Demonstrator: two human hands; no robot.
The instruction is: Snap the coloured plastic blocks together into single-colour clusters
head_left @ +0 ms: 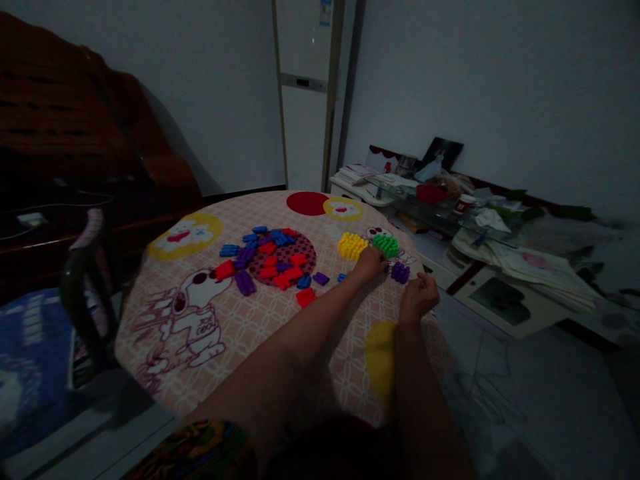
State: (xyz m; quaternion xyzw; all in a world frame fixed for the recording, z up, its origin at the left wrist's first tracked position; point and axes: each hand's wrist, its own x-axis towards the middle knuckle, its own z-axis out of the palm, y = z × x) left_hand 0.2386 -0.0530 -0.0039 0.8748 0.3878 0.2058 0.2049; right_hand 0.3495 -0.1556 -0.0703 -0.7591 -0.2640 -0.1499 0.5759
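Note:
My left hand [371,265] reaches across the table with its fingers bent together at the left end of a short row of purple plastic pieces [400,272]. Whatever is between those fingertips is too small and dark to make out. To the right of that row is my right hand [419,297], its fingers curled in, and their contents cannot be seen. Just beyond the left hand stand a yellow cluster [352,246] and a green cluster [385,245] of small pieces, packed closely. Loose red pieces [291,275], blue pieces [229,250] and purple pieces [245,283] lie scattered further left, resembling clothes pegs.
A patterned cloth covers the round table [240,353]. Beyond its right edge, a low cabinet [500,293] carries papers, a cup [464,204] and clutter. A wooden bench [165,177] and a chair arm [90,280] are at the left; a tall white cabinet-like unit [305,127] stands behind.

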